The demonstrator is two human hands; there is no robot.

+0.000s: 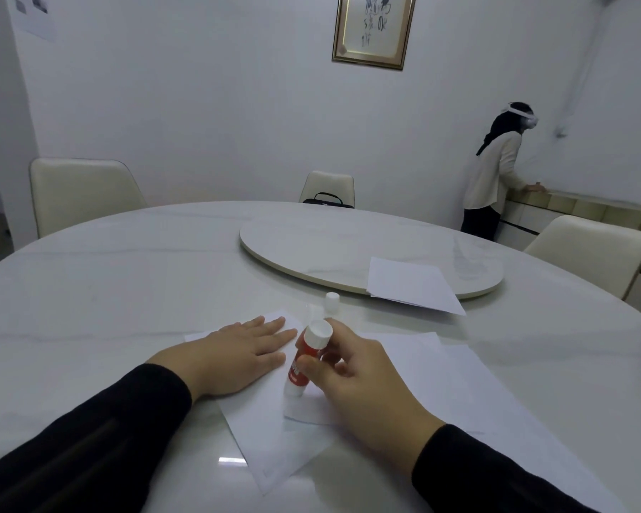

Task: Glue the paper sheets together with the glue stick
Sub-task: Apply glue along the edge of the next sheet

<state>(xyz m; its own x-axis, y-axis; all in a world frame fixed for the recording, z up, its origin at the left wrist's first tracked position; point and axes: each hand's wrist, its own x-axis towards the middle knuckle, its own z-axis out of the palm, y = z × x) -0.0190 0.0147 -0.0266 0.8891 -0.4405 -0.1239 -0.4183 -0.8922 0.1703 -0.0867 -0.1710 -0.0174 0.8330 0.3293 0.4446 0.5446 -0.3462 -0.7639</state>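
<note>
A white paper sheet (271, 435) lies at an angle on the table in front of me. My left hand (234, 355) rests flat on its upper part, fingers spread, holding nothing. My right hand (352, 386) grips a red and white glue stick (306, 359), which stands tilted with its lower end on the sheet. Another white sheet (470, 386) lies under and to the right of my right hand. The glue stick's white cap (332, 301) stands on the table just beyond my hands.
More white sheets (411, 285) lie half on the round turntable (311, 246) of the white marble table (108, 290). Cream chairs (78, 194) ring the table; one holds a black bag (328, 200). A person (496, 172) stands at the far right counter.
</note>
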